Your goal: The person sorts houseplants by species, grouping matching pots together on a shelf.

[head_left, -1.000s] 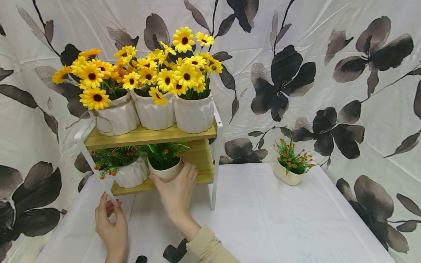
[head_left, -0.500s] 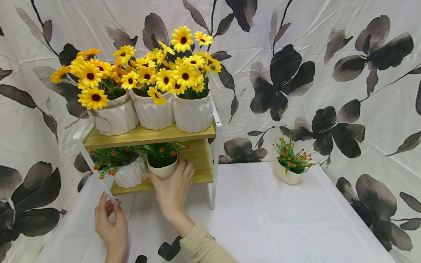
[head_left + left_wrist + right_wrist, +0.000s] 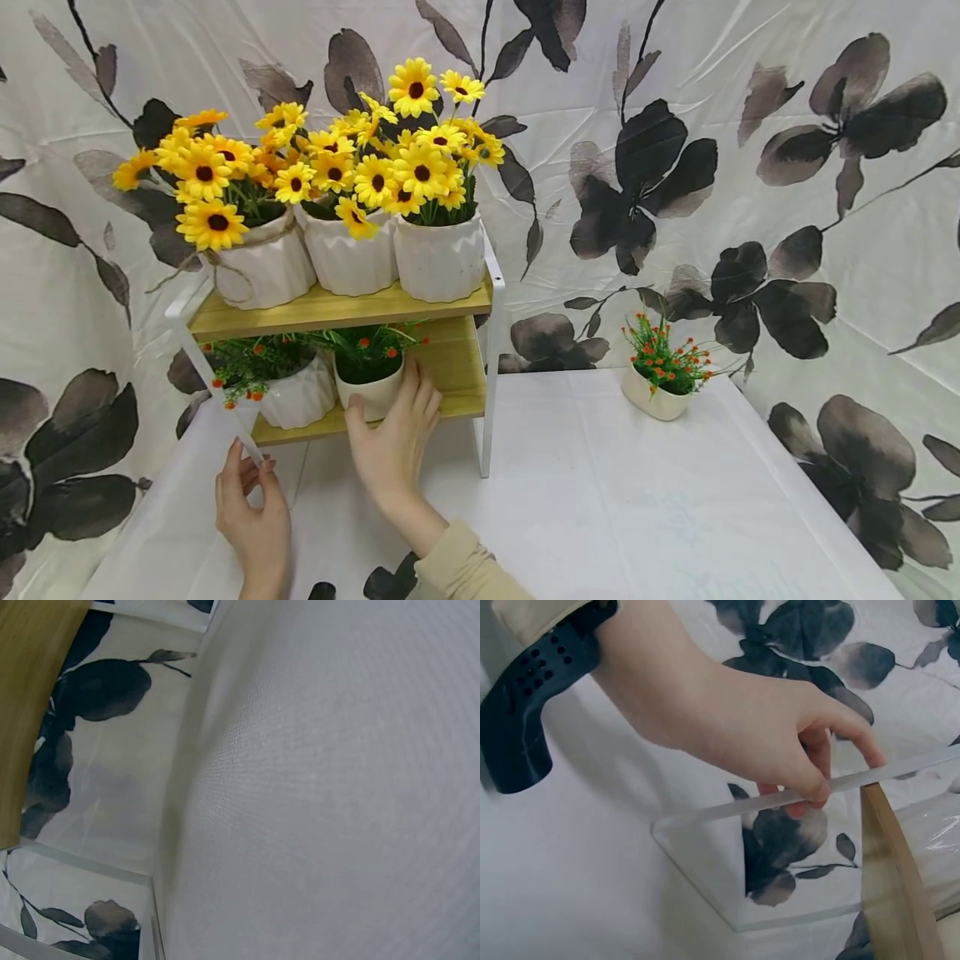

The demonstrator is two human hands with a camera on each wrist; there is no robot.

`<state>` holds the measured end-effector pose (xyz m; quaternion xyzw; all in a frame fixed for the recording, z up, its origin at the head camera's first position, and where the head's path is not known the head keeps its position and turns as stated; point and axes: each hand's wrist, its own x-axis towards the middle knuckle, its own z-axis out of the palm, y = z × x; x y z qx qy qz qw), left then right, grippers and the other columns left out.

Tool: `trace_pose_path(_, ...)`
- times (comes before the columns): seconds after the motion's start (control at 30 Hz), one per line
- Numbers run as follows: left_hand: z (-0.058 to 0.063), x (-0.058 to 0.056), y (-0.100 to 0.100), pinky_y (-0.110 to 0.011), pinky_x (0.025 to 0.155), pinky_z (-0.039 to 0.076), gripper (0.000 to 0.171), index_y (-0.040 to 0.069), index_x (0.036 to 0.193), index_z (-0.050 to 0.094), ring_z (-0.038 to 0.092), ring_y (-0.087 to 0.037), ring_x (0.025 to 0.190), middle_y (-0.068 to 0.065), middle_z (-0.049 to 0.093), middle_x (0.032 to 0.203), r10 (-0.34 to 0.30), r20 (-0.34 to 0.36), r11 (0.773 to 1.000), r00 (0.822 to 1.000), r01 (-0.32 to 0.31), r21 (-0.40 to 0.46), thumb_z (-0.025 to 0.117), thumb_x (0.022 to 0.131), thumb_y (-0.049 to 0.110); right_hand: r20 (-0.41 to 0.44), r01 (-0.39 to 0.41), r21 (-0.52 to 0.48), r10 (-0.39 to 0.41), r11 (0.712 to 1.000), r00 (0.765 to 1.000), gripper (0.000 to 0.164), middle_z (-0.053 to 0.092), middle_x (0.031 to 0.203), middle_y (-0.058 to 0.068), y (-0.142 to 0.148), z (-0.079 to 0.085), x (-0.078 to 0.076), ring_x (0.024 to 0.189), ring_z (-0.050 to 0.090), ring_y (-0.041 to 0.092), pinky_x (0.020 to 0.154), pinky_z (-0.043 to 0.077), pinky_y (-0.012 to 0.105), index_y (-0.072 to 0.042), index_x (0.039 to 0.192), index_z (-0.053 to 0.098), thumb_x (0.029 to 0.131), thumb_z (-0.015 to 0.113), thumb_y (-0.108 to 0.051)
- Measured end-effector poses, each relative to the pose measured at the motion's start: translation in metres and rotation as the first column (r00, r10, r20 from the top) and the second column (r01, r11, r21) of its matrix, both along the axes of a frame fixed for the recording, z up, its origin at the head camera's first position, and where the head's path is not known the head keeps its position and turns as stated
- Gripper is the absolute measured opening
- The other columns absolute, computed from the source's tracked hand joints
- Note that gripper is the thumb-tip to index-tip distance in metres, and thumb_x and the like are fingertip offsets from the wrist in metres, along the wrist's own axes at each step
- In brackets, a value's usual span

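Observation:
In the head view my left hand [image 3: 255, 521] pinches the lower end of the white side frame [image 3: 204, 367] of a two-tier shelf rack [image 3: 337, 312]. The right wrist view shows this hand [image 3: 757, 735] too, thumb and fingers on the white bar [image 3: 780, 799] near the wooden board [image 3: 900, 877]. My right hand [image 3: 397, 450] holds a cream flowerpot [image 3: 372, 397] with green leaves and red flowers on the lower tier, thumb at its front, fingers along its right side. A white ribbed flowerpot [image 3: 300, 397] stands beside it on the left. No hand appears in the left wrist view.
Several white flowerpots [image 3: 440, 260] with yellow sunflowers fill the top tier. An oval cream flowerpot [image 3: 656, 396] with red flowers stands at the back right of the white-covered table [image 3: 600, 500]. Behind hangs a floral cloth [image 3: 795, 183].
The cream flowerpot has shifted slightly left and now stands straighter beside the white pot. My right thumb has moved from its left side toward its front. My left hand stays on the frame.

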<state>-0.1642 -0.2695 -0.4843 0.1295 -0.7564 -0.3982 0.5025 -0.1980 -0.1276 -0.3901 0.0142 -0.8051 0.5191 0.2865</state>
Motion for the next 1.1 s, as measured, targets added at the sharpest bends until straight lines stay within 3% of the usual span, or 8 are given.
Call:
trace_pose_path(0.3,0.000,0.000,0.000,-0.002,0.083,0.031,0.054,0.014,0.141,0.046,0.039,0.023,0.091,0.036,0.036,0.102,0.001,0.019,1.000,1.000,-0.001,-0.001,0.054,0.092,-0.006,-0.008,-0.079,0.012,0.079,0.997,0.997,0.078,0.043,0.142,-0.001,0.012,-0.002,0.002,0.122,0.036,0.015,0.102,0.036,0.040,-0.017,0.147,0.034,0.083,0.071,-0.043)
trace_pose_path(0.5,0.000,0.000,0.000,-0.001,0.083,0.032,0.054,0.013,0.141,0.046,0.040,0.023,0.091,0.035,0.037,0.102,-0.006,0.011,1.000,1.000,0.006,-0.003,0.054,0.091,-0.007,-0.056,-0.143,0.009,0.143,0.990,0.988,0.073,0.041,0.143,0.000,0.027,-0.009,0.010,0.127,0.036,0.017,0.105,0.039,0.041,-0.014,0.143,0.037,0.083,0.073,-0.035)
trace_pose_path(0.83,0.000,-0.001,0.000,-0.002,0.081,0.032,0.052,0.011,0.140,0.048,0.040,0.022,0.091,0.036,0.038,0.101,-0.008,-0.009,1.000,1.000,0.008,-0.001,0.054,0.091,-0.007,-0.141,-0.293,0.000,0.290,0.956,0.947,0.058,0.047,0.137,0.000,0.068,-0.017,0.029,0.127,0.039,0.018,0.103,0.040,0.042,-0.012,0.136,0.044,0.086,0.070,-0.024)
trace_pose_path(1.1,-0.001,-0.001,-0.001,-0.002,0.082,0.032,0.054,0.013,0.140,0.048,0.040,0.023,0.091,0.036,0.038,0.102,0.007,0.007,1.000,1.000,-0.007,-0.007,0.054,0.091,-0.007,-0.263,-0.299,0.080,0.310,0.951,0.914,0.052,0.052,0.131,0.005,0.106,-0.036,0.036,0.124,0.043,0.016,0.100,0.042,0.035,-0.007,0.131,0.049,0.085,0.071,-0.016)
